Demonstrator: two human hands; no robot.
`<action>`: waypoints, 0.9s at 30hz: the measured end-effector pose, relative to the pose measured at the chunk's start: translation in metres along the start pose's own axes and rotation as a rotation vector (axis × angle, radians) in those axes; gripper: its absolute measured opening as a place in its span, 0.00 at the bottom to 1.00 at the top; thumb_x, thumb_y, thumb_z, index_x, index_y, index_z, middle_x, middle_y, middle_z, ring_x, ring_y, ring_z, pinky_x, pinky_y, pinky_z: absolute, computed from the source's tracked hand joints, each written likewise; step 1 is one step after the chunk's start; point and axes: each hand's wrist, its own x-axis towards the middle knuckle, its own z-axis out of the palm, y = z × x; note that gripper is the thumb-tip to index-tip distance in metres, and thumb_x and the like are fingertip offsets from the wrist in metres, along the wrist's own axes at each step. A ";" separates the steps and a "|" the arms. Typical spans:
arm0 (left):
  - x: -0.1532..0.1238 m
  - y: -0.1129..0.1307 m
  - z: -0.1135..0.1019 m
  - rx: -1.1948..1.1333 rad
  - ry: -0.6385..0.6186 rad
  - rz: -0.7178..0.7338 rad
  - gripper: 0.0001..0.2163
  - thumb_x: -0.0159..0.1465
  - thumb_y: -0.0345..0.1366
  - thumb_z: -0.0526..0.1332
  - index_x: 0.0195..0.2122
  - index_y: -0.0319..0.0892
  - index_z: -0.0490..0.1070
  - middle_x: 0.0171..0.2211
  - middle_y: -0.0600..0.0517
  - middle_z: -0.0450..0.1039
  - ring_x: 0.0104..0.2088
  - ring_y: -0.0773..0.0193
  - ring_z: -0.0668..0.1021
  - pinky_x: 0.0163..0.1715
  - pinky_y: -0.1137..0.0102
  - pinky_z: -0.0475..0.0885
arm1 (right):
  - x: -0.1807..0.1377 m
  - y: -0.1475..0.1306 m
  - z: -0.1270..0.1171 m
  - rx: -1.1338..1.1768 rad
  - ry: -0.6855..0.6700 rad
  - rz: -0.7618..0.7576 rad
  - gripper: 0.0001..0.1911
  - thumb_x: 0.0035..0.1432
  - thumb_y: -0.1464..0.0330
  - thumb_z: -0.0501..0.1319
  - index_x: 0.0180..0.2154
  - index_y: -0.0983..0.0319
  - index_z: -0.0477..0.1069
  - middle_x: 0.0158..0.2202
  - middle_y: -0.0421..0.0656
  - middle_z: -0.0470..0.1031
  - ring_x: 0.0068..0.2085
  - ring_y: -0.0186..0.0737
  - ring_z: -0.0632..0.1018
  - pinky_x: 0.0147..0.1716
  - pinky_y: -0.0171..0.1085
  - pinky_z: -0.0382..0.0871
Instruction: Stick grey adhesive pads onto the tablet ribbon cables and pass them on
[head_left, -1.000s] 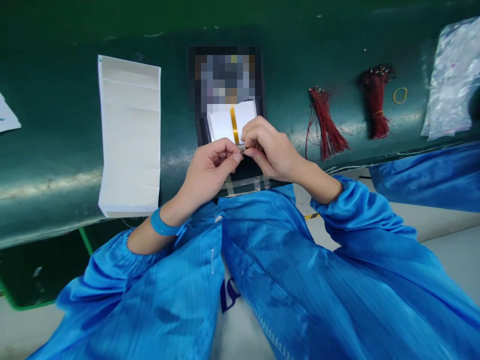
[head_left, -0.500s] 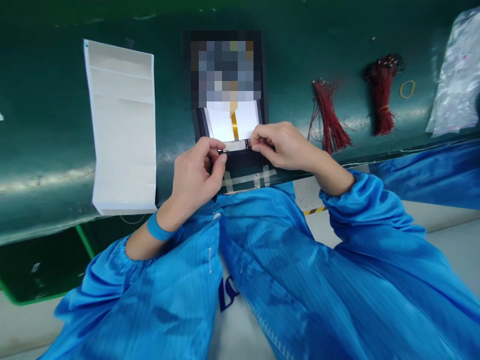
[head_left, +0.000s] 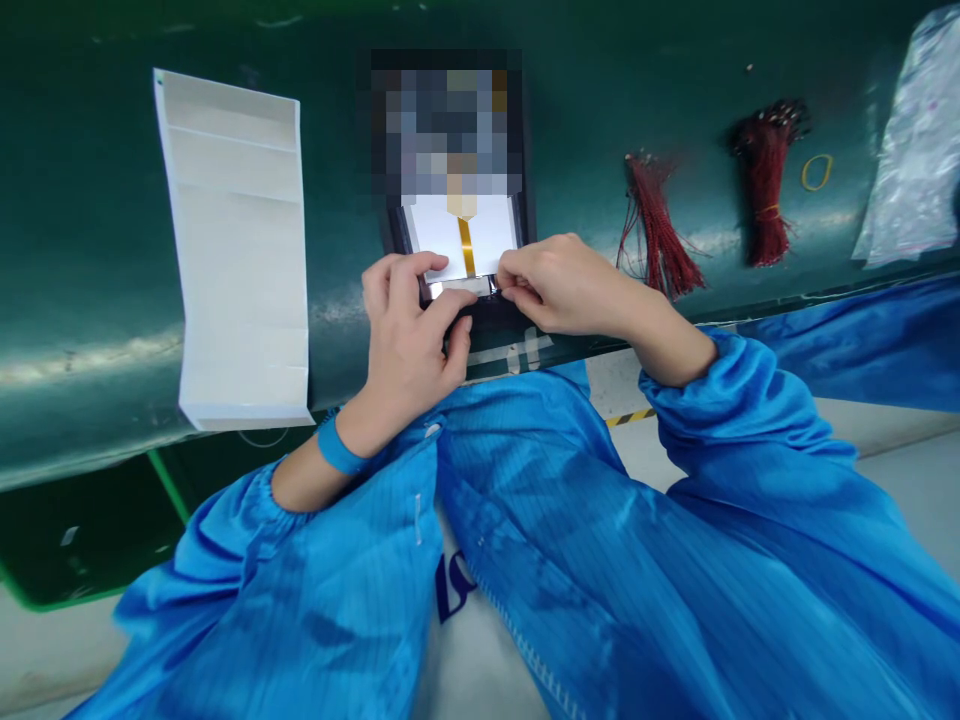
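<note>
a factory assembly bench, electronics work.
my blue smock sleeves [head_left: 750,480] and wrist strap [head_left: 337,452], a green bench mat [head_left: 97,250], a black fixture [head_left: 491,318] taped to it, bundles of thin red wires [head_left: 656,225], striped tape [head_left: 631,417] on the floor.

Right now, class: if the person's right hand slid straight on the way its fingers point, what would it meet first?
The right hand points leftward along the pale strip it pinches; going on, it would probably meet the thumb of the left hand first, though depth is unclear.

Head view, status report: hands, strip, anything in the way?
Left hand, right hand pinching pale strip ends. Strip at white card lower edge. Red wires apart, right.
</note>
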 end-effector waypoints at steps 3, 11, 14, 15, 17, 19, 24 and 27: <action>0.000 0.000 0.004 -0.023 -0.019 0.027 0.12 0.68 0.33 0.62 0.52 0.48 0.79 0.66 0.41 0.66 0.67 0.36 0.66 0.66 0.38 0.65 | 0.000 -0.004 -0.004 -0.046 -0.043 0.016 0.12 0.71 0.71 0.54 0.46 0.64 0.76 0.38 0.50 0.80 0.36 0.44 0.73 0.43 0.41 0.57; 0.000 0.002 0.011 0.005 -0.045 0.031 0.16 0.70 0.30 0.58 0.54 0.49 0.79 0.68 0.43 0.66 0.70 0.35 0.66 0.66 0.37 0.65 | 0.001 -0.004 -0.009 -0.100 -0.095 -0.022 0.12 0.73 0.72 0.54 0.48 0.66 0.76 0.41 0.50 0.81 0.38 0.43 0.74 0.43 0.40 0.58; 0.000 0.001 0.013 0.023 -0.042 0.036 0.16 0.70 0.30 0.57 0.54 0.49 0.79 0.69 0.43 0.66 0.69 0.35 0.66 0.66 0.36 0.66 | 0.002 -0.004 -0.011 -0.123 -0.114 -0.027 0.12 0.73 0.72 0.54 0.48 0.66 0.76 0.41 0.51 0.81 0.38 0.44 0.75 0.43 0.41 0.59; 0.000 0.001 0.013 0.034 -0.042 0.038 0.17 0.70 0.30 0.57 0.55 0.49 0.79 0.69 0.43 0.67 0.69 0.35 0.66 0.65 0.36 0.67 | 0.002 -0.004 -0.011 -0.126 -0.120 -0.030 0.12 0.74 0.72 0.53 0.48 0.66 0.76 0.42 0.51 0.81 0.39 0.45 0.75 0.43 0.41 0.60; 0.001 0.000 0.013 0.051 -0.046 0.043 0.17 0.71 0.30 0.57 0.55 0.50 0.79 0.69 0.44 0.67 0.69 0.35 0.67 0.65 0.36 0.67 | 0.003 -0.004 -0.012 -0.127 -0.124 -0.029 0.12 0.74 0.72 0.53 0.48 0.66 0.76 0.42 0.52 0.81 0.39 0.46 0.76 0.44 0.41 0.61; 0.001 -0.001 0.015 0.036 -0.049 0.048 0.17 0.71 0.30 0.56 0.55 0.51 0.79 0.70 0.45 0.66 0.70 0.36 0.66 0.66 0.37 0.66 | 0.004 -0.005 -0.012 -0.134 -0.123 -0.021 0.13 0.74 0.71 0.53 0.49 0.66 0.76 0.42 0.53 0.82 0.39 0.47 0.77 0.44 0.42 0.62; 0.000 -0.001 0.024 0.067 -0.014 0.084 0.13 0.75 0.33 0.56 0.53 0.50 0.79 0.70 0.48 0.67 0.70 0.41 0.68 0.69 0.41 0.63 | 0.005 -0.011 -0.008 -0.171 -0.091 0.034 0.15 0.73 0.72 0.53 0.52 0.67 0.75 0.43 0.54 0.82 0.40 0.48 0.78 0.45 0.43 0.62; 0.000 0.003 0.029 0.119 -0.015 0.125 0.14 0.78 0.32 0.53 0.53 0.49 0.77 0.71 0.48 0.68 0.70 0.44 0.69 0.69 0.42 0.61 | 0.005 -0.016 -0.007 -0.192 -0.072 0.072 0.16 0.73 0.72 0.52 0.54 0.67 0.74 0.45 0.55 0.82 0.42 0.50 0.78 0.44 0.43 0.62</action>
